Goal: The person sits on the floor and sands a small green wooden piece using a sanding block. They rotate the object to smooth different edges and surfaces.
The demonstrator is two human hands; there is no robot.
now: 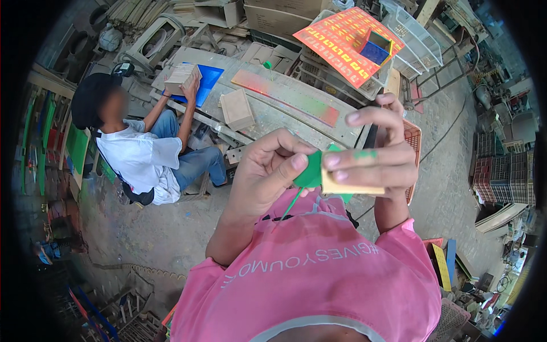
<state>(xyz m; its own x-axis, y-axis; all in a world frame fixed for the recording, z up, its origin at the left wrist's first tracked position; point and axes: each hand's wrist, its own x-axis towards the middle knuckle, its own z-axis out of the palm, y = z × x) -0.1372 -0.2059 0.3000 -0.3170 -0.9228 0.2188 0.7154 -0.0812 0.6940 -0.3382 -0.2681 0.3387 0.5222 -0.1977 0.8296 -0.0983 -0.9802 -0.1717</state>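
In front of my chest, my left hand [266,166] pinches a small flat green piece [309,172] between thumb and fingers. A thin green stick [291,205] with a reddish end points down from it. Close beside it, my right hand [383,153] has its fingers closed over a pale yellowish flat block [347,187], with green showing around it. A smear of green paint marks one of the right fingers. The fingers hide most of the block, and I cannot tell whether it touches the green piece.
A worktable [285,129] carries a paint-stained board [285,98] and a wooden block [236,109]. At left, a seated co-worker [142,148] holds a stack of boards [182,78] over a blue sheet [209,80]. A red patterned sheet [336,48] lies on crates at the back right.
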